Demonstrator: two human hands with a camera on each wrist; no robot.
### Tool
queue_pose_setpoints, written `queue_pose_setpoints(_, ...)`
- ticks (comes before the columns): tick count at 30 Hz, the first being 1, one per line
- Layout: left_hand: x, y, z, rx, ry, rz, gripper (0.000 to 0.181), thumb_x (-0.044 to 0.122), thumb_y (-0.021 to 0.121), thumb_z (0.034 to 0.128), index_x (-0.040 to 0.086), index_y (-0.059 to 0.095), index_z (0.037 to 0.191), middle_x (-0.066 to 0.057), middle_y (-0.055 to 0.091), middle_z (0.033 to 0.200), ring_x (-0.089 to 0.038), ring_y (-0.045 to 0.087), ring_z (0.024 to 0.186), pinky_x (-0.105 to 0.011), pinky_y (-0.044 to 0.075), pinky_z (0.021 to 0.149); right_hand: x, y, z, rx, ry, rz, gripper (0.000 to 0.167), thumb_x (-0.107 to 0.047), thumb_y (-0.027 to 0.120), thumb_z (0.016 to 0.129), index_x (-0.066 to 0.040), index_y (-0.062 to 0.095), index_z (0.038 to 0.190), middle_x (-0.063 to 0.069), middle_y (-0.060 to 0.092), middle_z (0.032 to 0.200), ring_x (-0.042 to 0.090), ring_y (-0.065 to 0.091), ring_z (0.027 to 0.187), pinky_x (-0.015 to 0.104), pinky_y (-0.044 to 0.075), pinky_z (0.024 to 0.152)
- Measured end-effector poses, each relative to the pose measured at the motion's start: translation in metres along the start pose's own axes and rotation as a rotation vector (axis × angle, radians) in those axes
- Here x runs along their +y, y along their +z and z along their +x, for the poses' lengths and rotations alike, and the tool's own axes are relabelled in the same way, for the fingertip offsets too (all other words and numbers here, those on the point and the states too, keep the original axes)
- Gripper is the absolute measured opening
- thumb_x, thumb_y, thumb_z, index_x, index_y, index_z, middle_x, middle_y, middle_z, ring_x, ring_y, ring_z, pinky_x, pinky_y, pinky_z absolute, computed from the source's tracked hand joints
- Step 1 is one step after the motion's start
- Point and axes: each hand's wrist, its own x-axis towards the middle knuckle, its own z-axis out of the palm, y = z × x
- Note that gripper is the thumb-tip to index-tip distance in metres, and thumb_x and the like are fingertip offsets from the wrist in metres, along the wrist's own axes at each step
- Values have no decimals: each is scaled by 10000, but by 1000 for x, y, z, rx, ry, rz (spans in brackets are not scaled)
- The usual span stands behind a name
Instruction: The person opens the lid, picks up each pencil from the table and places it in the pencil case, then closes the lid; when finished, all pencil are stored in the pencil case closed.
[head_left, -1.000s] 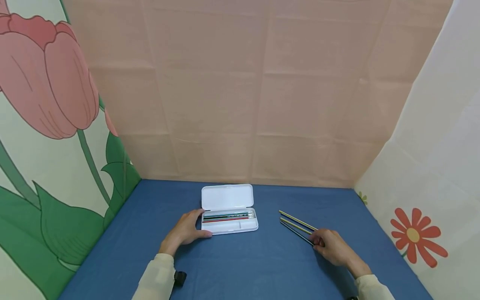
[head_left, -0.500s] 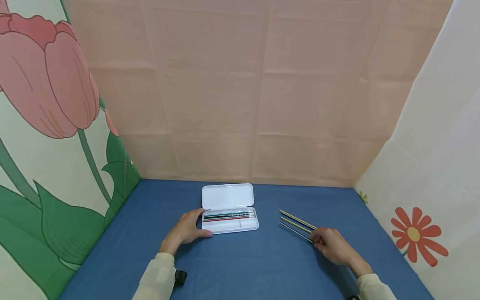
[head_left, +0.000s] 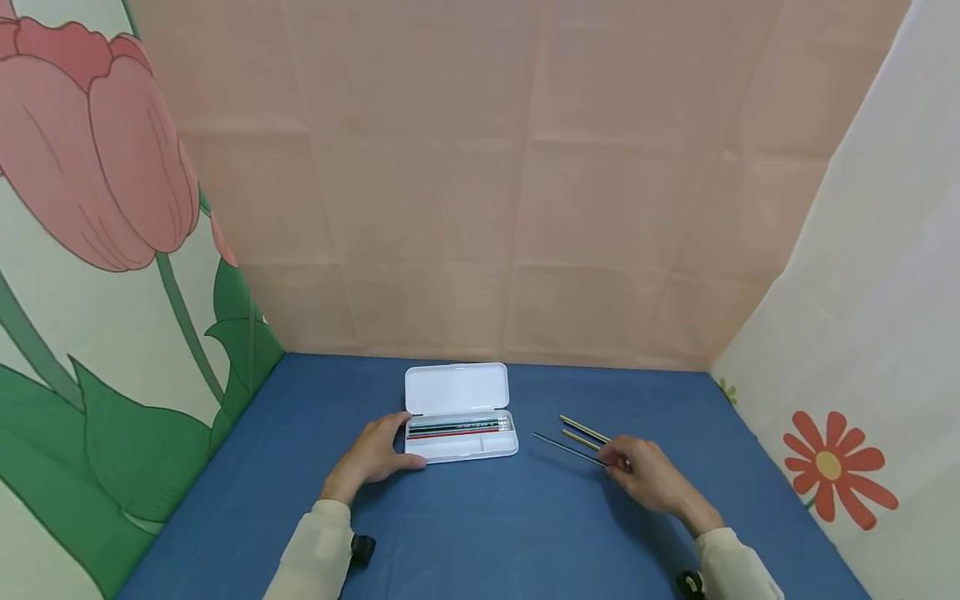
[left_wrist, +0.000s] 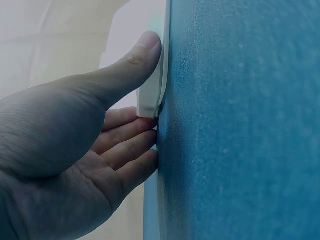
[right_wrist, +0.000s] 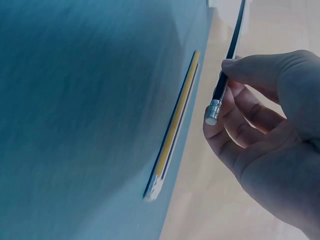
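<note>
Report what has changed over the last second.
The right hand, pinching the dark pencil, has moved to the left, bringing the pencil closer to the open white case. Nothing was visibly let go. The two yellow pencils stay on the blue surface, and the left hand remains at the case's left end.

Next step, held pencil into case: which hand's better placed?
Right, most likely: the right hand pinches the dark pencil, its far end pointing toward the open case. The left hand holds the case's left end.
</note>
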Motion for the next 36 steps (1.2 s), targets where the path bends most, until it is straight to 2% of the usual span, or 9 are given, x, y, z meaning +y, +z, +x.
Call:
queue_pose_setpoints(8, 2, -2, 3, -4, -10, 13, 949, 342, 992, 889, 0, 530, 1644, -259, 566, 1684, -490, 539, 1555, -712, 442, 1292, -13, 4, 22, 22, -38, -8, 140, -68, 766, 1063, -145, 828, 1162, 19, 775, 1022, -19, 602, 885, 260, 560, 742)
queue_pose_setpoints(12, 3, -2, 4, -1, -5, 2, 949, 340, 993, 888, 3, 530, 1645, -257, 566, 1685, -492, 538, 1553, -715, 440, 1292, -21, 8, 33, 29, -61, 4, 184, -10, 753, 1050, -132, 828, 1165, 22, 782, 1043, 5, 620, 897, 272, 577, 765)
queue_pose_setpoints(21, -1, 0, 1, 5, -1, 6, 923, 324, 993, 888, -4, 548, 1627, -257, 589, 1662, -486, 558, 1539, -708, 454, 1282, -46, 26, 70, 23, -127, -10, 178, 33, 756, 1011, -93, 850, 1094, -54, 722, 950, 43, 607, 868, 261, 542, 756)
queue_pose_setpoints(28, -2, 1, 2, 10, 2, 2, 925, 317, 995, 886, -2, 546, 1629, -259, 589, 1662, -493, 559, 1539, -713, 454, 1280, -67, 41, 95, 7, -173, -27, 174, 37, 748, 1017, -71, 852, 1107, -4, 754, 985, 110, 642, 891, 302, 575, 783)
queue_pose_setpoints(36, -1, 0, 3, 1, -1, 10, 929, 312, 991, 891, -3, 536, 1638, -260, 577, 1675, -504, 541, 1558, -719, 447, 1283, -80, 54, 115, -24, -174, -6, 181, 37, 734, 1034, -74, 839, 1132, 14, 757, 1012, 111, 629, 914, 307, 573, 814)
